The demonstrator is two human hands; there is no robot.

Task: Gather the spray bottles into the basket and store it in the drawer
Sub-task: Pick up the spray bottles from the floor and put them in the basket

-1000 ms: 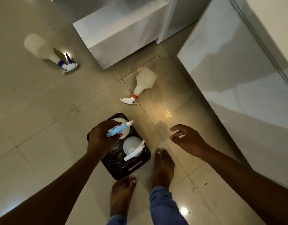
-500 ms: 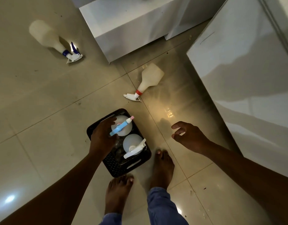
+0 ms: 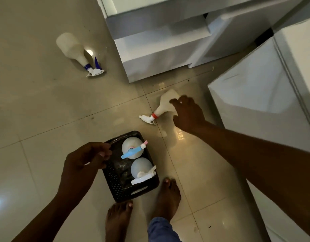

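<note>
A black perforated basket point(image 3: 115, 187) sits on the tiled floor by my feet. Two white spray bottles stand in it, one with a blue and pink sprayer point(image 3: 131, 149) and one with a white sprayer point(image 3: 142, 170). My left hand point(image 3: 82, 161) hovers at the basket's left rim, fingers loosely curled and holding nothing. A white bottle with a red collar point(image 3: 163, 105) lies on the floor beyond the basket. My right hand point(image 3: 189, 114) reaches over its body with fingers spread. Another white bottle, with a blue collar point(image 3: 72, 48), lies far left.
A white pulled-out drawer unit point(image 3: 161, 48) stands at the top centre. A white cabinet point(image 3: 255, 88) fills the right side, close to the red-collared bottle. My bare feet point(image 3: 166, 194) stand just below the basket.
My left hand let go of the blue-and-pink-sprayer bottle, now standing in the basket, and drew back to the rim. My right hand moved forward from beside the basket to the red-collared bottle.
</note>
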